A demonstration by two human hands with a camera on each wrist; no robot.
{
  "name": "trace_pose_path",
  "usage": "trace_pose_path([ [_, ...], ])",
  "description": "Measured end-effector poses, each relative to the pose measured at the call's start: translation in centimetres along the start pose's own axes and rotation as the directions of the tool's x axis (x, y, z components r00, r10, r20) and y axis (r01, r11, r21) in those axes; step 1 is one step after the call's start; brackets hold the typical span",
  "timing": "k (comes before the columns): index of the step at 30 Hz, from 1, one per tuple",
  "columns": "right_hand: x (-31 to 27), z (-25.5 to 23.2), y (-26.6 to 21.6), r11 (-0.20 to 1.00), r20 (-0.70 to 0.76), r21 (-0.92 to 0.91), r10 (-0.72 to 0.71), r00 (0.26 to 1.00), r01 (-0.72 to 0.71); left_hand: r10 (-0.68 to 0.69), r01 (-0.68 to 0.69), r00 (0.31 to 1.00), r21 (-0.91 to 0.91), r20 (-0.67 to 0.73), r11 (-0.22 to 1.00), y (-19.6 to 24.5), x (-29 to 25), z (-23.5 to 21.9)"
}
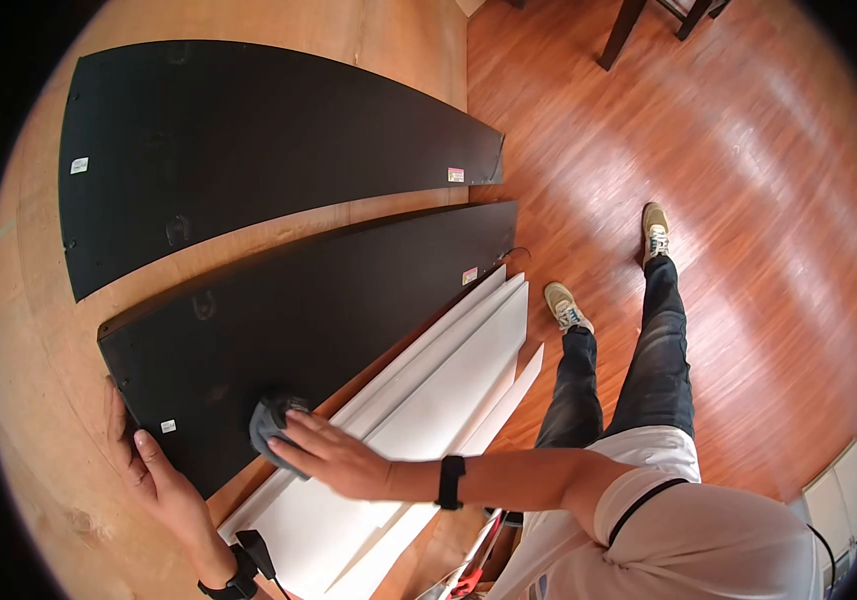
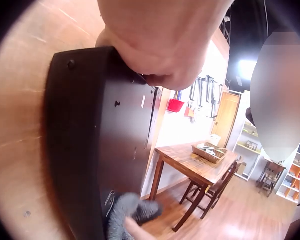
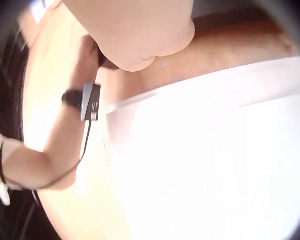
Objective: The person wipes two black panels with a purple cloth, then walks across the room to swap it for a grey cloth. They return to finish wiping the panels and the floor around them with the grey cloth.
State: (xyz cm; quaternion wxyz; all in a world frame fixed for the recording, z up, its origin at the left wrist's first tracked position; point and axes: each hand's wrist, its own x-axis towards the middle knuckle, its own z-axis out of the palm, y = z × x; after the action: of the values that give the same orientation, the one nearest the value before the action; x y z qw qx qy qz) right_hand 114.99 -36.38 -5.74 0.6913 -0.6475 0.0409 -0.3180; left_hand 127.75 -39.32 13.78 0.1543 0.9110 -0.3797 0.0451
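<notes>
A long black panel (image 1: 279, 320) lies in the head view with its wide end at the left. My left hand (image 1: 161, 485) grips that end at the near corner, thumb on the top face and fingers along the end edge; the left wrist view shows this hand (image 2: 155, 45) over the panel's end (image 2: 75, 130). My right hand (image 1: 339, 458) holds a bunched grey cloth (image 1: 271, 432) against the panel's near edge. In the left wrist view the cloth (image 2: 127, 212) lies against the panel's face. The right wrist view does not show the cloth clearly.
A second black panel (image 1: 249, 150) lies beyond the first on the wooden surface (image 1: 29, 400). White boards (image 1: 449, 370) are stacked along the near side. A table (image 2: 190, 165) with a basket (image 2: 209, 152) and chairs stands farther off.
</notes>
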Motion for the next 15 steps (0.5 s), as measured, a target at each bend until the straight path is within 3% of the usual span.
trace_pose_path([
  [1,-0.8,-0.4,1.8,0.996,0.068,-0.087,-0.014,0.998,0.020,0.003,-0.003,1.000,0.004,0.007,1.000,0.2,0.1,0.3],
  [2,-2.2,-0.5,4.2,0.982,0.043,-0.183,0.053,0.998,-0.044,-0.021,0.021,1.000,0.007,-0.005,1.000,0.5,0.0,0.4],
  [4,-4.9,-2.0,9.6,0.934,-0.065,-0.163,0.313,0.948,-0.319,-0.044,0.044,0.999,0.021,-0.015,0.999,0.5,0.3,0.3],
  [5,-5.7,-2.7,12.3,0.889,-0.210,-0.144,0.402,0.891,-0.434,-0.018,0.018,1.000,0.018,-0.003,1.000,0.4,0.4,0.3],
  [6,-5.9,-3.3,14.6,0.800,-0.271,-0.082,0.556,0.786,-0.594,0.004,-0.004,1.000,0.017,0.012,1.000,0.2,0.3,0.1],
  [7,-5.1,-3.3,16.3,0.759,-0.374,0.081,0.624,0.686,-0.646,-0.003,0.003,1.000,0.026,0.010,1.000,0.4,0.2,0.2],
  [8,-4.4,-2.9,16.2,0.760,-0.365,0.085,0.626,0.690,-0.644,-0.003,0.003,1.000,0.037,0.010,0.999,0.9,0.2,0.5],
  [10,-2.6,-2.4,15.7,0.673,-0.416,0.034,0.681,0.602,-0.739,0.001,-0.001,1.000,0.046,-0.006,0.999,1.1,0.0,0.1],
  [12,-1.3,-1.7,9.9,0.853,-0.325,-0.103,0.458,0.827,-0.512,-0.002,0.003,1.000,0.069,-0.013,0.998,0.7,0.1,0.1],
  [13,-0.2,-0.7,6.6,0.883,-0.247,-0.121,0.416,0.875,-0.454,-0.003,0.004,1.000,0.017,-0.017,1.000,0.3,0.1,0.2],
  [14,0.2,0.2,3.2,0.874,-0.260,-0.145,0.418,0.870,-0.463,-0.001,0.001,1.000,-0.013,-0.011,1.000,-0.1,0.0,0.1],
  [15,0.7,0.9,0.3,0.959,-0.134,-0.109,0.248,0.959,-0.263,0.007,-0.006,1.000,-0.019,0.006,1.000,-0.4,0.1,0.0],
])
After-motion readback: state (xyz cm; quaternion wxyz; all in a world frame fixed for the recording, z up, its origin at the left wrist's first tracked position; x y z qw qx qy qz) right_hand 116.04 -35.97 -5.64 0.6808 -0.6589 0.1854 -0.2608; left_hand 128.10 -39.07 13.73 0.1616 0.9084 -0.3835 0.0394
